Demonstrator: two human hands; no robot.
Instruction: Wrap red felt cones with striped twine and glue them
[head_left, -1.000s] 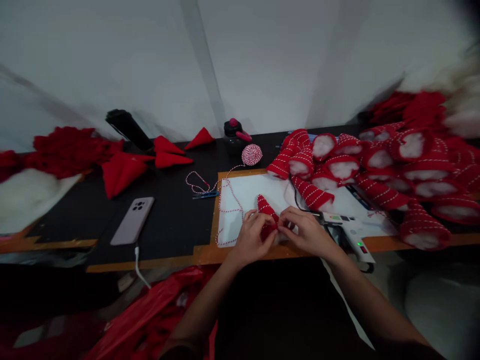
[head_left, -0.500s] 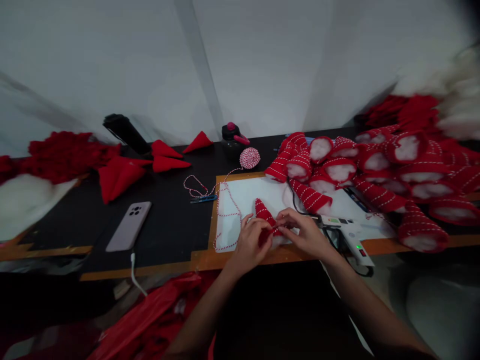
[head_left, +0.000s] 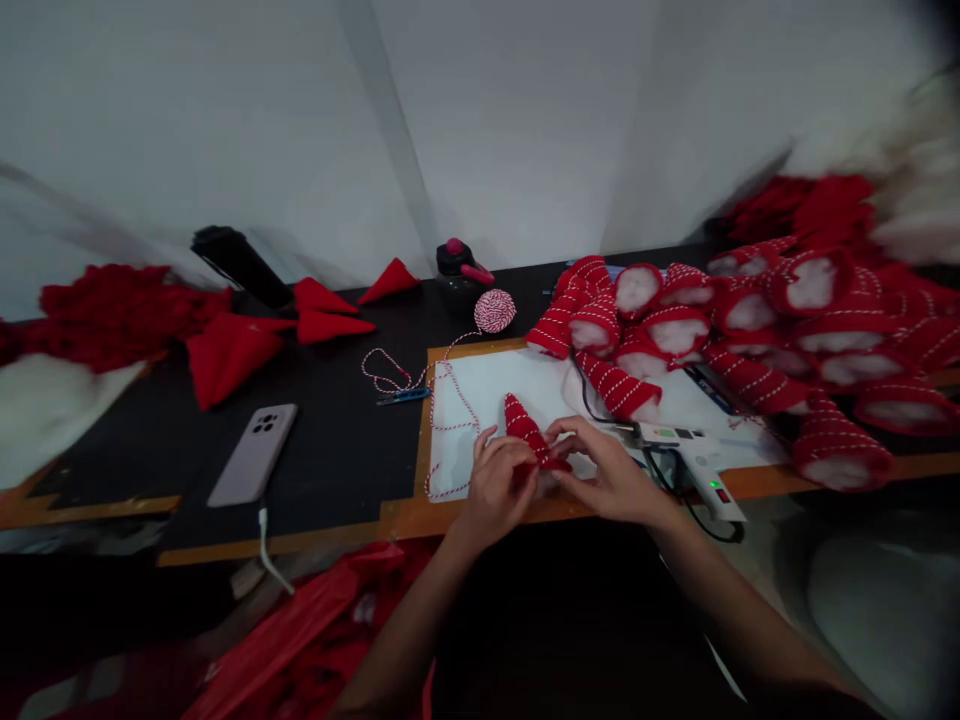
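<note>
A red felt cone (head_left: 523, 420) with white stitched-looking stripes lies over the white sheet (head_left: 456, 462), its tip pointing away from me. My left hand (head_left: 499, 485) is closed on the cone's left lower side, fingertips bent in. On the other side, my right hand (head_left: 600, 468) has its thumb and fingers curled against the cone's lower edge. A ball of red-and-white cord (head_left: 495, 311) sits behind, its strand running down the sheet's left part. The white glue gun (head_left: 701, 470) rests to the right of my right hand.
Striped red cones with white stuffing (head_left: 679, 330) are heaped at the right. Plain red cones (head_left: 232, 355), a phone (head_left: 253, 455) on a cable and blue snips (head_left: 405, 396) lie left. A black bottle (head_left: 457, 275) stands behind. Red fabric (head_left: 112, 315) is piled far left.
My right hand's fingers have spread a little along the cone's lower edge. The whole view has shifted slightly, and the cone stays between my hands.
</note>
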